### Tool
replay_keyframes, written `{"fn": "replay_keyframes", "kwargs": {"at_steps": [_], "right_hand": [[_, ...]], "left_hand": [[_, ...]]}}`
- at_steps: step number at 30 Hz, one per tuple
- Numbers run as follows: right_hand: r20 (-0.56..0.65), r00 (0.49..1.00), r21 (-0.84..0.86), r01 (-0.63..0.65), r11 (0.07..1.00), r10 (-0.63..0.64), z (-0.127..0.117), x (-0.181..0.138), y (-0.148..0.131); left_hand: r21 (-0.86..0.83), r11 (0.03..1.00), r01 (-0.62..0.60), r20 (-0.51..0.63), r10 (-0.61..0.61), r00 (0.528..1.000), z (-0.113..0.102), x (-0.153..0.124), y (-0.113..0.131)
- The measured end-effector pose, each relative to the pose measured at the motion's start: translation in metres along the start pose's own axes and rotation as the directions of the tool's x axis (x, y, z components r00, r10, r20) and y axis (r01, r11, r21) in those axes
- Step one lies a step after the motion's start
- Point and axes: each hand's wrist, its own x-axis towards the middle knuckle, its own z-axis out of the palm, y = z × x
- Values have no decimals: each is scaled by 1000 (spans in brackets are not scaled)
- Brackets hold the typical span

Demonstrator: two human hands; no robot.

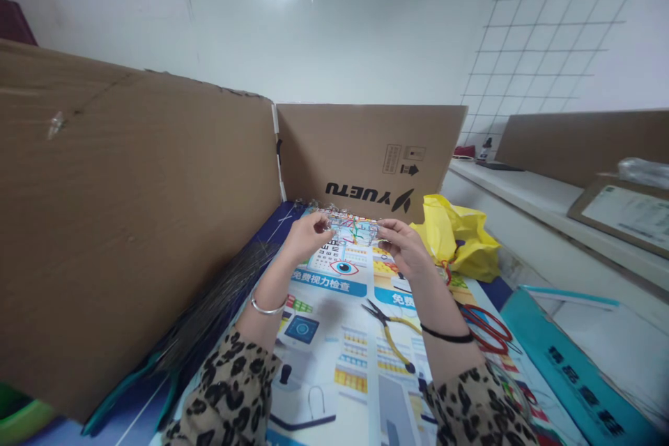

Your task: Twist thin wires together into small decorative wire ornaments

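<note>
Between both hands, above the far part of a printed poster (pixel 318 313), is a silvery wire piece (pixel 354 230) with red and green strands. My left hand (pixel 307 235) pinches its left end between thumb and fingers. At its right end, my right hand (pixel 405 245) has a similar pinch. The piece's exact shape is hard to make out against the print. Pliers (pixel 387 324) with yellow handles lie on the poster, nearer me, beside my right forearm. Behind the hands, several small shiny wire bits (pixel 318 206) sit along the far edge.
Cardboard walls stand at the left (pixel 141 209) and back (pixel 371 153). A bundle of thin wires (pixel 224 286) lies along the left. On the right are a yellow bag (pixel 460 237), red loop handles (pixel 488 329), a teal box (pixel 575 369) and a white ledge (pixel 543 191).
</note>
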Motion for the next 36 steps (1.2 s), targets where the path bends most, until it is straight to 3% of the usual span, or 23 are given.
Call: {"fn": "replay_keyframes", "kwargs": {"at_steps": [5, 10, 14, 19, 24, 29, 33, 36], "right_hand": [[-8, 995, -114, -100, 988, 100, -7, 6, 23], [-74, 982, -197, -184, 963, 173, -17, 14, 68], [-140, 969, -259, -235, 937, 205, -26, 16, 100], [-184, 958, -308, -267, 913, 219, -31, 16, 110], [-268, 941, -298, -284, 911, 206, -32, 18, 114], [-339, 914, -266, -320, 909, 222, -36, 22, 122], [-343, 905, -263, -349, 900, 251, -39, 24, 124], [-328, 908, -272, -355, 895, 261, -38, 24, 124]], "left_hand": [[0, 1000, 20, 95, -20, 995, 11, 5, -24], [-1, 1000, 27, 81, -26, 996, 49, 6, -73], [-25, 997, 74, 134, -70, 988, 77, -5, -109], [-79, 991, 112, 190, -95, 977, 85, -10, -133], [-101, 988, 117, 152, -101, 983, 80, -3, -133], [-89, 996, 1, 206, 18, 978, 82, -2, -110], [43, 981, -190, 419, 154, 895, 89, -6, -96], [160, 957, -241, 569, 110, 815, 92, -10, -94]]}}
